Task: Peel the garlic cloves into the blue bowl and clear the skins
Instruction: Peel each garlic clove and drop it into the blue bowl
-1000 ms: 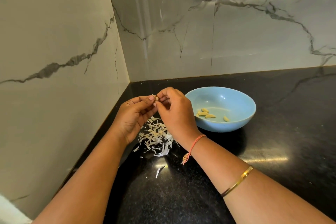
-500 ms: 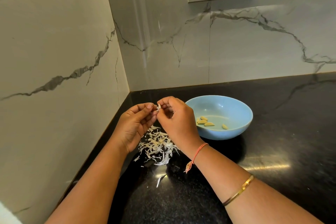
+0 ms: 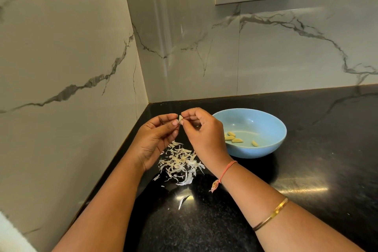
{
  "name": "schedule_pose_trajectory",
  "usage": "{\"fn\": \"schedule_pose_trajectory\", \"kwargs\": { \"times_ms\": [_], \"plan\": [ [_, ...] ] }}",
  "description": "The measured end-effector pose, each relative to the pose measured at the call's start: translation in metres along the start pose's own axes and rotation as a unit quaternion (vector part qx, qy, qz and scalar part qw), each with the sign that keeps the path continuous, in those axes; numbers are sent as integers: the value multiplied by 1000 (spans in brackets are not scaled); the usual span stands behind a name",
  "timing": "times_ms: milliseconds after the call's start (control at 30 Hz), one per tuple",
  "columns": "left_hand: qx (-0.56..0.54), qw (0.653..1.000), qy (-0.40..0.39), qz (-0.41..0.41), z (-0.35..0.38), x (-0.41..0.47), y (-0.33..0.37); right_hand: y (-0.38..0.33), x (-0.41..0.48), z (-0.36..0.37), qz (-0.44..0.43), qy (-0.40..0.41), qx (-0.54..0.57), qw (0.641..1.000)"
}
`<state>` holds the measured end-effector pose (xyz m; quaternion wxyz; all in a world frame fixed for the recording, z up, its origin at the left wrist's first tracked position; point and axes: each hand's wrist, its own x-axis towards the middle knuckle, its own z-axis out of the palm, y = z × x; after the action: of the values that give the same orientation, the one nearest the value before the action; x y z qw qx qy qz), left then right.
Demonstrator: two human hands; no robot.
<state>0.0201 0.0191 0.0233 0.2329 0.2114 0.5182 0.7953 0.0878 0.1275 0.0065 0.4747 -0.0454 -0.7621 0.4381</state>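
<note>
Two hands are up over the black counter, and we start at the left. The left hand has its palm turned towards us, thumb and forefinger pinching a garlic clove.
— We see it, and the other fingers curl loosely under. The right hand meets it from the other side, thumb and forefinger tips nipping the same clove, the remaining fingers bent in.
— So the clove sits between both hands, held in the air above the counter, just left of the blue bowl. Whether any skin is on it, we cannot tell.
— Below the hands we have the pile of skins on the counter. One stray skin lies nearer us, apart from the pile.
— On the right wrist, a thread band; further up that arm, a gold bangle.
— And moving right we reach the bowl, upright on the counter, four peeled cloves lying in its bottom.
</note>
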Motion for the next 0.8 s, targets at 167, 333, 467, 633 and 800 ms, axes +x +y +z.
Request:
{"fn": "schedule_pose_trajectory", "kwargs": {
  "times_ms": [167, 333, 467, 633, 800],
  "plan": [
    [0, 1000, -20, -5, -1, -1, 0, 1, -1, 2, -13, -13, 7, 1000],
    [-26, 999, -30, -19, -5, 1, 1, 0, 2, 0, 29, -44, 65, 997],
    [-49, 997, -44, -41, -5, 1, 1, -1, 2, -3, 58, -76, 101, 990],
    [-57, 996, -46, -46, -6, 1, 3, -1, 2, -3, 61, -81, 114, 988],
    [-62, 995, -53, -50, -9, 3, 1, 0, 3, -3, 52, -75, 109, 990]
  ]
}}
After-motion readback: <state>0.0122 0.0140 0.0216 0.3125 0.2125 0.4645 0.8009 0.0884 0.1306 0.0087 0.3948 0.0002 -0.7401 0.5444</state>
